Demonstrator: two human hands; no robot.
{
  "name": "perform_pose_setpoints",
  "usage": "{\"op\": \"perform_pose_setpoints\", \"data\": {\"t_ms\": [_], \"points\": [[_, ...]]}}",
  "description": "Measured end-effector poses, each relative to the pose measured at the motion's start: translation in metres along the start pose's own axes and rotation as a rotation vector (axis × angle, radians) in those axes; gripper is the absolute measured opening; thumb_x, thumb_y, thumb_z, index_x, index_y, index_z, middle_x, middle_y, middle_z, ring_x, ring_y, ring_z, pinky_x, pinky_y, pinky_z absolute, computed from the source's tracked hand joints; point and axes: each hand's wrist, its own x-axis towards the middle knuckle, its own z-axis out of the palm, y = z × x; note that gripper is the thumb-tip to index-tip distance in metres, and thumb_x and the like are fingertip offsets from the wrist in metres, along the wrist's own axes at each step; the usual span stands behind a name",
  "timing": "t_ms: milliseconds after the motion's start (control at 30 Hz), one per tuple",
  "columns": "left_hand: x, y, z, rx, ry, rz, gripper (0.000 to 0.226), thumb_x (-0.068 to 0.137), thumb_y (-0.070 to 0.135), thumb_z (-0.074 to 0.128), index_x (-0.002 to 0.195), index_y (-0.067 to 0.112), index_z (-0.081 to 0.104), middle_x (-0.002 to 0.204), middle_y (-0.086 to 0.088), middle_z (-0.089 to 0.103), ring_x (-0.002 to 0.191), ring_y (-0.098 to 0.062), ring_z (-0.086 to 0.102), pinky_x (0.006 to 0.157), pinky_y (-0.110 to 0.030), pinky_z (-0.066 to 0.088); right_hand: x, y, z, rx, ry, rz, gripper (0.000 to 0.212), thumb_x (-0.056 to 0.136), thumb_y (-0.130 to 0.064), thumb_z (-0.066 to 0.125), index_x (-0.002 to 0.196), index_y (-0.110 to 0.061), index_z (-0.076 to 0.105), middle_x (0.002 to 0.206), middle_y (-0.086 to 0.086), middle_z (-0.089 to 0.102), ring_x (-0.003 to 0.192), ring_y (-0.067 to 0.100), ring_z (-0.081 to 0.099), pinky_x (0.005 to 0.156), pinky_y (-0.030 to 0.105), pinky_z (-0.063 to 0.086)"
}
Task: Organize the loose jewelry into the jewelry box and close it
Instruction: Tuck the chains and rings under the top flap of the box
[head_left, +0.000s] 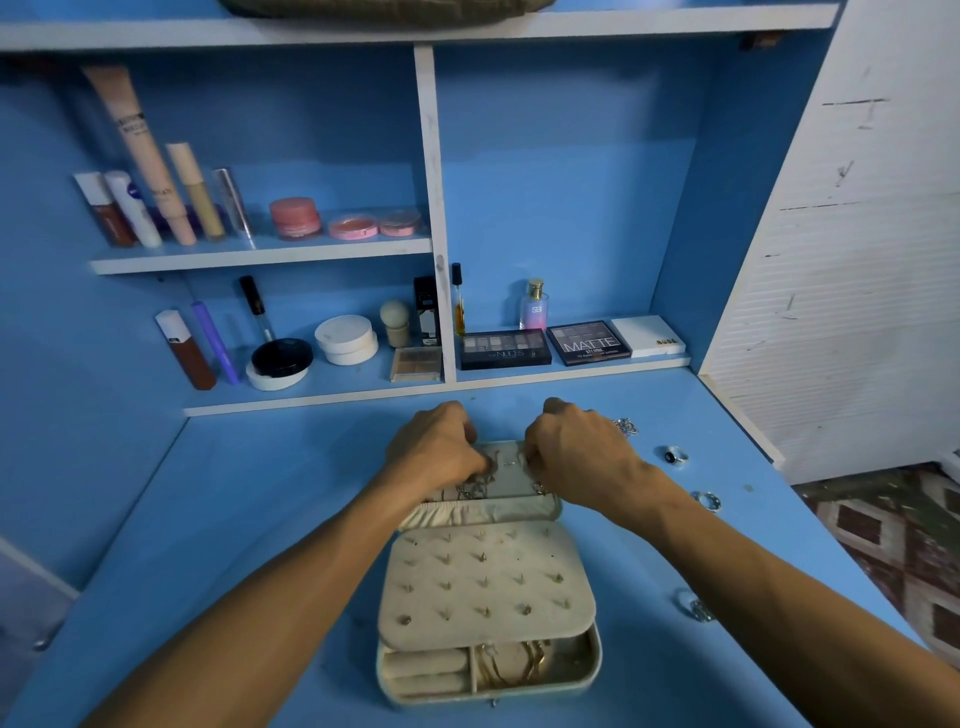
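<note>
Jewelry box (582, 680), cream-coloured, lies open on the blue desk (260, 519) between both forearms. Its lid (511, 480) is folded away from the person. A padded earring panel (483, 577), dotted with studs, rests over the tray. In the tray's front, ring rolls (423, 670) sit left of a compartment of gold chains (511, 665).

Thin silver chains (470, 489) dangle against the lid's lining, just under the fingertips. The left hand (441, 452) and right hand (576, 452) both have their fingers curled tight at the lid's far edge, knuckles up. I cannot tell whether they actually pinch a chain.

Loose pieces remain on the desk to the right. A silver chain (626, 427) lies just beside the right hand, and a dark-stoned ring (677, 456) sits further out. A silver ring (707, 500) lies near the right wrist, and a cluster of rings (693, 607) beside the right forearm.

Behind, shelves hold eyeshadow palettes (505, 349) and a perfume bottle (534, 306).
</note>
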Motion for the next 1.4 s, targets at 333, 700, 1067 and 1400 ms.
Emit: {"op": "perform_pose_setpoints", "data": {"t_ms": [333, 700, 1067, 1400], "points": [[-0.013, -0.013, -0.004, -0.193, -0.087, 0.129, 0.023, 0.084, 0.038, 0.079, 0.101, 0.023, 0.076, 0.097, 0.006, 0.075, 0.093, -0.011, 0.069, 0.086, -0.033, 0.056, -0.012, 0.015, -0.013, 0.350, -0.090, 0.071, 0.016, 0.091, -0.020, 0.062, 0.094, -0.028, 0.076, 0.085, -0.011, 0.062, 0.079, 0.011, 0.060, 0.056, 0.014, 0.037], [-0.021, -0.011, 0.006, 0.010, -0.027, 0.314, 0.013, 0.085, 0.034, 0.076, 0.092, 0.024, 0.081, 0.090, 0.005, 0.075, 0.087, -0.016, 0.068, 0.080, -0.039, 0.057, -0.021, 0.005, 0.001, 0.210, -0.009, 0.003, 0.020, 0.090, -0.015, 0.062, 0.093, -0.029, 0.076, 0.104, -0.001, 0.064, 0.087, 0.027, 0.065, 0.068, 0.030, 0.049], [-0.023, -0.018, 0.003, -0.016, -0.116, 0.391, 0.016, 0.091, 0.033, 0.068, 0.101, 0.026, 0.079, 0.095, 0.012, 0.075, 0.085, -0.003, 0.067, 0.081, -0.036, 0.058, -0.019, 0.016, -0.009, 0.371, -0.160, -0.029, 0.022, 0.084, -0.020, 0.061, 0.087, -0.032, 0.079, 0.087, -0.017, 0.073, 0.084, 0.010, 0.066, 0.079, 0.033, 0.058], [-0.023, -0.019, -0.001, -0.088, -0.201, 0.362, 0.012, 0.088, 0.038, 0.075, 0.094, 0.028, 0.079, 0.088, 0.017, 0.074, 0.081, 0.004, 0.065, 0.072, -0.017, 0.051, -0.018, 0.019, -0.010, 0.470, -0.234, -0.067, 0.021, 0.079, -0.019, 0.066, 0.077, -0.037, 0.077, 0.079, -0.019, 0.073, 0.078, 0.003, 0.067, 0.082, 0.030, 0.057]]}}
